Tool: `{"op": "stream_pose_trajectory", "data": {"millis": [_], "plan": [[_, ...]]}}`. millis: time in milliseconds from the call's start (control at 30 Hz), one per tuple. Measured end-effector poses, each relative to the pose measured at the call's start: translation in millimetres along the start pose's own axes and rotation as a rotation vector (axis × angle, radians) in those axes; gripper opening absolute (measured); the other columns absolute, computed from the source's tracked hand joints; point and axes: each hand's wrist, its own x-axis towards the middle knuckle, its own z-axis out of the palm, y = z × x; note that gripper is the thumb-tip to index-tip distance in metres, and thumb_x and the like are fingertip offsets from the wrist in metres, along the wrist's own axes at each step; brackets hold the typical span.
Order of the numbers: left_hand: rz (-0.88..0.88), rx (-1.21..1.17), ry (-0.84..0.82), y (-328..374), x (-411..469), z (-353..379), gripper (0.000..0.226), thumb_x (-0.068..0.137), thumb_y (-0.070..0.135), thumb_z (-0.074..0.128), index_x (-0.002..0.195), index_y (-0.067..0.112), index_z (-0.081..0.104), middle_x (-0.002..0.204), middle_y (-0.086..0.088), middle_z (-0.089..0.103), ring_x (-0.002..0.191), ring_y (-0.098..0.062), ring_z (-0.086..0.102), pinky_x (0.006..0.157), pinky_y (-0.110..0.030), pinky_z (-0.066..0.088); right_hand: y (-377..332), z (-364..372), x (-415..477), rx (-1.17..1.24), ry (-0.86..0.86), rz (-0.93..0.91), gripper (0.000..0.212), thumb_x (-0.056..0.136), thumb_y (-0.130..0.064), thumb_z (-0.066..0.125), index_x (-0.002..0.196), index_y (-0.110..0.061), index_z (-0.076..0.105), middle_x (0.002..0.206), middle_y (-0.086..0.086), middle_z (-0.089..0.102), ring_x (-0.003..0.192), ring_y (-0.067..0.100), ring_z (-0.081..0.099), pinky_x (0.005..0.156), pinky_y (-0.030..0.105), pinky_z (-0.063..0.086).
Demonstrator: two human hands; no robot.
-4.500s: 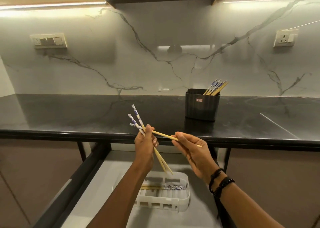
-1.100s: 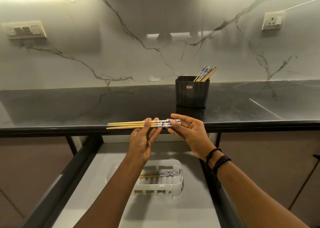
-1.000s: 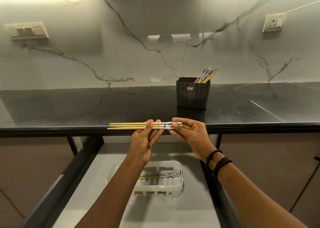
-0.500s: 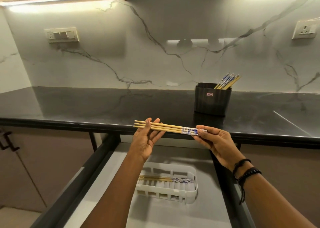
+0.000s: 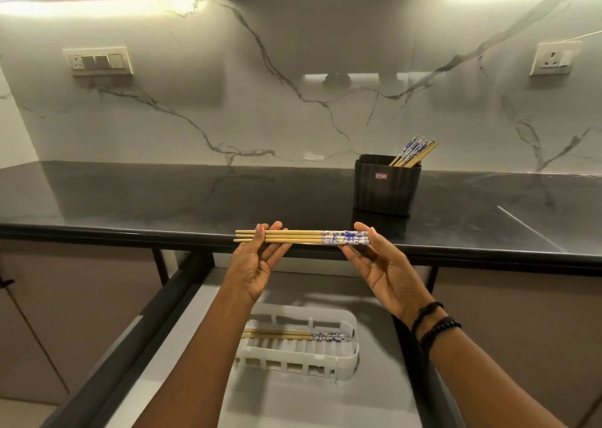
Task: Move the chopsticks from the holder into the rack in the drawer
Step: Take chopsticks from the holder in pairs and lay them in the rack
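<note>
hands: left hand (image 5: pixel 257 260) and right hand (image 5: pixel 382 264) pinch chopsticks (image 5: pixel 303 237) level, one end each | holder (image 5: pixel 386 193) label (image 5: pixel 380 175): red, unreadable

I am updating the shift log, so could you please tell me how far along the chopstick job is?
Done: stored chopsticks lie in the white rack in the open drawer. In hand: the left hand and right hand pinch a level bundle above it. Left: lowering that bundle, then the remaining chopsticks standing in the black holder.
</note>
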Motion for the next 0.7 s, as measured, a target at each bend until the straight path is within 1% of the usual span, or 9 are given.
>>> {"op": "stream_pose_trajectory", "data": {"millis": [100,233,367,467,533,600,700], "plan": [[-0.018,-0.018,-0.003,-0.5,-0.1,-0.1,0.02,0.096,0.016,0.052,0.111,0.002,0.058,0.104,-0.019,0.073,0.095,-0.029,0.072,0.064,-0.036,0.06,5.6,1.6,0.7,0.062,0.011,0.001,0.031,0.087,-0.03,0.063,0.111,-0.013,0.073,0.118,0.023,0.068,0.106,0.028,0.068,0.077,0.027,0.059],[-0.036,-0.024,-0.012,-2.7,0.0,-0.2,0.018,0.096,0.017,0.053,0.108,0.004,0.059,0.107,-0.02,0.072,0.097,-0.029,0.071,0.065,-0.035,0.06,8.9,2.0,0.6,0.083,-0.008,0.007,0.034,0.083,-0.032,0.068,0.111,-0.013,0.073,0.121,0.023,0.066,0.112,0.031,0.065,0.08,0.03,0.058],[-0.024,-0.013,-0.011,-2.9,0.7,-1.8,0.018,0.096,0.017,0.053,0.108,0.004,0.058,0.106,-0.019,0.072,0.096,-0.028,0.072,0.065,-0.035,0.06,6.2,1.5,-0.1,0.051,0.0,-0.005,0.031,0.088,-0.027,0.062,0.11,-0.01,0.073,0.122,0.026,0.065,0.109,0.029,0.067,0.078,0.028,0.059],[0.013,0.022,0.002,-2.2,1.0,-0.5,0.017,0.097,0.017,0.051,0.107,0.004,0.058,0.103,-0.018,0.073,0.094,-0.028,0.072,0.065,-0.034,0.061,3.4,-0.2,0.5,-0.041,0.023,-0.035,0.028,0.091,-0.022,0.057,0.111,-0.009,0.071,0.12,0.025,0.066,0.104,0.029,0.069,0.076,0.027,0.06],[0.037,0.061,0.024,-3.2,1.1,1.1,0.017,0.097,0.017,0.051,0.107,0.004,0.058,0.102,-0.017,0.073,0.093,-0.027,0.072,0.064,-0.034,0.06,3.7,-2.1,2.1,-0.117,0.053,-0.069,0.027,0.096,-0.017,0.052,0.116,-0.006,0.066,0.117,0.025,0.067,0.104,0.03,0.069,0.077,0.029,0.06],[0.053,0.087,0.042,-4.6,0.4,2.6,0.019,0.097,0.017,0.051,0.108,0.003,0.058,0.102,-0.017,0.073,0.092,-0.027,0.072,0.063,-0.033,0.06,4.7,-2.5,3.4,-0.166,0.086,-0.092,0.026,0.098,-0.015,0.049,0.116,-0.004,0.064,0.115,0.024,0.068,0.102,0.031,0.07,0.078,0.029,0.06],[0.069,0.111,0.06,-4.8,-0.7,2.7,0.022,0.097,0.017,0.052,0.112,0.002,0.057,0.104,-0.018,0.072,0.093,-0.027,0.072,0.064,-0.033,0.061,4.5,0.6,2.7,-0.301,0.094,-0.1,0.025,0.091,-0.018,0.06,0.112,-0.005,0.066,0.111,0.023,0.07,0.095,0.025,0.071,0.075,0.025,0.06]]}}
